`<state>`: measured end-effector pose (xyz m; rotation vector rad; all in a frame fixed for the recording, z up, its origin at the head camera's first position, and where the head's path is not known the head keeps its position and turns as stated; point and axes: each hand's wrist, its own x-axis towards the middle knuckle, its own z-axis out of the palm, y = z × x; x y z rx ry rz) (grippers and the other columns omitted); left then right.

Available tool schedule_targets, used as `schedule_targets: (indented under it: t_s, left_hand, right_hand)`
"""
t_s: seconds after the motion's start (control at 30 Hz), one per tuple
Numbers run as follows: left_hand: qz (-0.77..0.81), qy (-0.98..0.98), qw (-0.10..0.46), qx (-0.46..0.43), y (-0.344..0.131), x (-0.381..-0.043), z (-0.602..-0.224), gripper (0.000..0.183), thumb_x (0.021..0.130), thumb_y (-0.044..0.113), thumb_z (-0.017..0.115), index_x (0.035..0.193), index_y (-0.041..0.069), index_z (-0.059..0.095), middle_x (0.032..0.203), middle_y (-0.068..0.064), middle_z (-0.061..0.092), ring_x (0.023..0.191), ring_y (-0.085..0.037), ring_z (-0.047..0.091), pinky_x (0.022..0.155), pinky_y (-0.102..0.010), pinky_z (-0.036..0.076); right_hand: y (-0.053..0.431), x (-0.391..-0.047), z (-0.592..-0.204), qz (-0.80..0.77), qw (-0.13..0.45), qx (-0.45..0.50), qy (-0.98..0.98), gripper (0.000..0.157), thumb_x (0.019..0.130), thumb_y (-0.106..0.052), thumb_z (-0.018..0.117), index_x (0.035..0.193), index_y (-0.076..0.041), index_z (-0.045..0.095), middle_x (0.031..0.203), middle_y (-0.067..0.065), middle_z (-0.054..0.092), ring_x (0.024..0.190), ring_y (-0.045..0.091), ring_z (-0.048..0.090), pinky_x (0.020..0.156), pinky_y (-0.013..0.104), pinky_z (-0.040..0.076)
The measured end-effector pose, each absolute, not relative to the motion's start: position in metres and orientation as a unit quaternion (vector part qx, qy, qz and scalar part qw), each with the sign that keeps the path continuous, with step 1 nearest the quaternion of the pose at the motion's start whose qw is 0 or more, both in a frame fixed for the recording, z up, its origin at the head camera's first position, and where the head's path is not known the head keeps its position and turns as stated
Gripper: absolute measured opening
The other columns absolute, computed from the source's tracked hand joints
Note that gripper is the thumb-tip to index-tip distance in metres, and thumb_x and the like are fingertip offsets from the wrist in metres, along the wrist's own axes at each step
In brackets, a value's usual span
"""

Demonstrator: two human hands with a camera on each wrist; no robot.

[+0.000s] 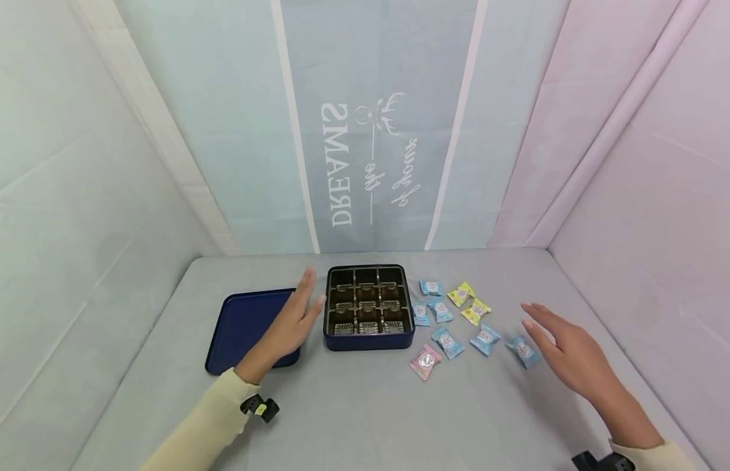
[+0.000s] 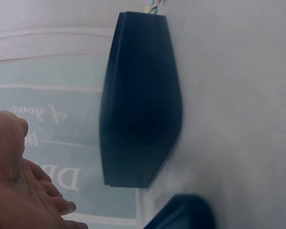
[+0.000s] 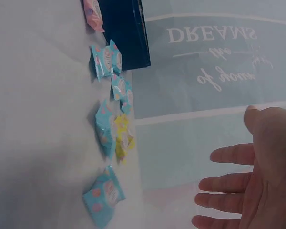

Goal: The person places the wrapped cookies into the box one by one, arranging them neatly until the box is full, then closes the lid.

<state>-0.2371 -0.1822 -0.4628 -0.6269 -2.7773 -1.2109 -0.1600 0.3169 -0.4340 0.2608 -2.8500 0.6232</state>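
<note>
A dark blue square tin (image 1: 369, 341) stands at the middle of the table, its divided inner tray (image 1: 366, 302) showing several bare compartments. Left of it lies the blue lid (image 1: 247, 327), partly covered by my left hand (image 1: 290, 326). That hand is held up with its fingers extended, holding nothing. My right hand (image 1: 577, 360) hovers at the right, fingers straight and apart in the right wrist view. Nearest to it is a blue wrapped candy (image 1: 523, 352). Several more blue candies, two yellow candies (image 1: 475, 312) and one pink candy (image 1: 425, 362) lie scattered right of the tin.
Pale grey cloth covers the table (image 1: 353, 412). A blue printed curtain (image 1: 377, 59) closes off the back, and light fabric walls rise on the left (image 1: 59, 196) and right (image 1: 659, 196). Each wrist wears a small black camera (image 1: 261, 408).
</note>
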Motion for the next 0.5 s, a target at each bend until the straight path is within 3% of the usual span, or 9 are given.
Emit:
schedule_targets:
  t_s: [0.13, 0.23, 0.33, 0.43, 0.5]
  left_hand:
    - [-0.413, -0.89, -0.003, -0.195, -0.177, -0.235, -0.47, 0.072, 0.111, 0.045, 0.035, 0.162, 0.016, -0.007, 0.169, -0.004, -0.013, 0.156, -0.03, -0.003, 0.122, -0.06, 0.009]
    - [-0.43, -0.883, -0.021, -0.188, -0.174, -0.234, -0.475, 0.072, 0.111, 0.043, 0.035, 0.163, 0.013, -0.006, 0.168, -0.004, -0.013, 0.156, -0.03, -0.003, 0.123, -0.057, 0.009]
    - [-0.438, -0.88, -0.036, -0.181, -0.172, -0.235, -0.48, 0.072, 0.112, 0.038, 0.039, 0.163, 0.012, -0.005, 0.168, -0.006, -0.011, 0.156, -0.029, -0.002, 0.123, -0.056, 0.012]
    - [-0.453, -0.874, -0.046, -0.17, -0.169, -0.234, -0.485, 0.074, 0.111, 0.031, 0.044, 0.163, 0.014, -0.005, 0.169, -0.009, -0.008, 0.156, -0.028, 0.002, 0.121, -0.055, 0.02]
    - [-0.462, -0.871, -0.053, -0.162, -0.168, -0.234, -0.488, 0.075, 0.11, 0.029, 0.047, 0.163, 0.017, -0.005, 0.17, -0.009, -0.006, 0.155, -0.026, 0.003, 0.12, -0.054, 0.025]
  right_hand:
    - [0.324, -0.155, -0.447, 0.207, 0.092, 0.079, -0.971, 0.051, 0.105, -0.039, 0.055, 0.139, -0.001, 0.061, 0.138, 0.03, 0.057, 0.107, 0.049, 0.064, 0.08, 0.064, 0.053]
    - [0.328, -0.151, -0.458, 0.205, 0.076, 0.067, -0.974, 0.051, 0.103, -0.04, 0.06, 0.136, -0.001, 0.063, 0.133, 0.03, 0.061, 0.091, 0.039, 0.069, 0.068, 0.054, 0.056]
    - [0.332, -0.148, -0.467, 0.2, 0.066, 0.047, -0.976, 0.052, 0.101, -0.04, 0.064, 0.134, 0.001, 0.064, 0.122, 0.03, 0.066, 0.076, 0.028, 0.065, 0.057, 0.041, 0.051]
    - [0.336, -0.146, -0.475, 0.189, 0.057, 0.03, -0.98, 0.053, 0.1, -0.038, 0.066, 0.133, 0.003, 0.063, 0.09, 0.019, 0.071, 0.062, 0.018, 0.051, 0.049, 0.03, 0.039]
    - [0.337, -0.146, -0.48, 0.187, 0.05, 0.021, -0.981, 0.052, 0.098, -0.036, 0.068, 0.132, 0.004, 0.063, 0.071, 0.008, 0.062, 0.056, 0.015, 0.043, 0.046, 0.028, 0.035]
